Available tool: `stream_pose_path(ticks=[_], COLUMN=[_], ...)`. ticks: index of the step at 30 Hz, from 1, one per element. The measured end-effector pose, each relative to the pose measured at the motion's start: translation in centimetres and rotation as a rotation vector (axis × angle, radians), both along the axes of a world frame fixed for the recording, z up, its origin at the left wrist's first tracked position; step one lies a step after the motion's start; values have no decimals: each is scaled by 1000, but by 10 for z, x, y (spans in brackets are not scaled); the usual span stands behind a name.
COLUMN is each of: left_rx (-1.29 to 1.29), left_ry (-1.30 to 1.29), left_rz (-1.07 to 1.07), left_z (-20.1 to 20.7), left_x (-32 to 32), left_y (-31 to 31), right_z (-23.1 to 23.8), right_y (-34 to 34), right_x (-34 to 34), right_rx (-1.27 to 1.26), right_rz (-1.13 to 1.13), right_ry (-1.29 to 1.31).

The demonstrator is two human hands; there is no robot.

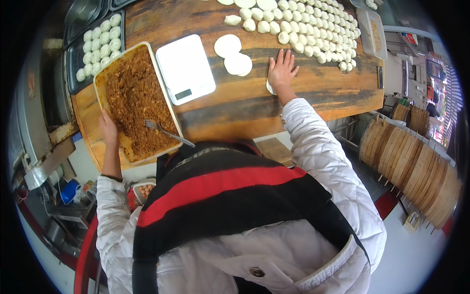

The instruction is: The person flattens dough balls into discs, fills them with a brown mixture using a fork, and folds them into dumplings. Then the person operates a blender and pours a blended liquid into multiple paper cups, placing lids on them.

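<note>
The wooden desk (230, 105) runs across the upper part of the view, its far edge cut off by the frame. On its left end sits a long metal tray of brown minced filling (134, 100), overhanging the near edge of the desk. A fork (166, 131) lies in the filling with its handle reaching over the tray's near right rim. Beside the tray, a white kitchen scale (185, 68) rests flat; its display is too small to make out.

A large field of small dough balls (313, 29) covers the far right of the desk, partly cut off at the top. More dough balls fill a dark tray (99, 44) behind the filling tray. Two flattened dough rounds (233, 55) lie just right of the scale, overlapping.

The left hand (108, 130) grips the tray's near left rim; fingers curl over the edge, their tips hidden. The right hand (282, 71) lies flat, fingers spread, pressing on a dough piece (270, 88), of which only a white sliver shows at the wrist. Stacked bamboo steamer lids (416, 166) stand at right, below the desk.
</note>
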State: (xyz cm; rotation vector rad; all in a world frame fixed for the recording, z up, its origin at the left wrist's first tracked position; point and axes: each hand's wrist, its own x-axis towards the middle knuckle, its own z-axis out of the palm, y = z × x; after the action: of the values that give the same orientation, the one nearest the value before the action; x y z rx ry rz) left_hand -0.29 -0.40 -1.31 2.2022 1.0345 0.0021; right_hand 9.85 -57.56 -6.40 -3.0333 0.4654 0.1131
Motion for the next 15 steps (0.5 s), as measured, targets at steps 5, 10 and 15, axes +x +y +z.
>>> stream_pose_path(ticks=[5,10,15], left_rx=[-53,18,-18], left_ry=[30,-26,9], left_rz=[-40,2,-19], left_z=[-6,-12,-8], left_x=[-3,-3,2], left_y=[8,6,4], right_z=[4,2,-2], right_y=[6,18,7], right_x=[1,-19,-22], right_rx=[-47,-47,73], right_rz=[-4,4,31], right_ry=[17,20,-101])
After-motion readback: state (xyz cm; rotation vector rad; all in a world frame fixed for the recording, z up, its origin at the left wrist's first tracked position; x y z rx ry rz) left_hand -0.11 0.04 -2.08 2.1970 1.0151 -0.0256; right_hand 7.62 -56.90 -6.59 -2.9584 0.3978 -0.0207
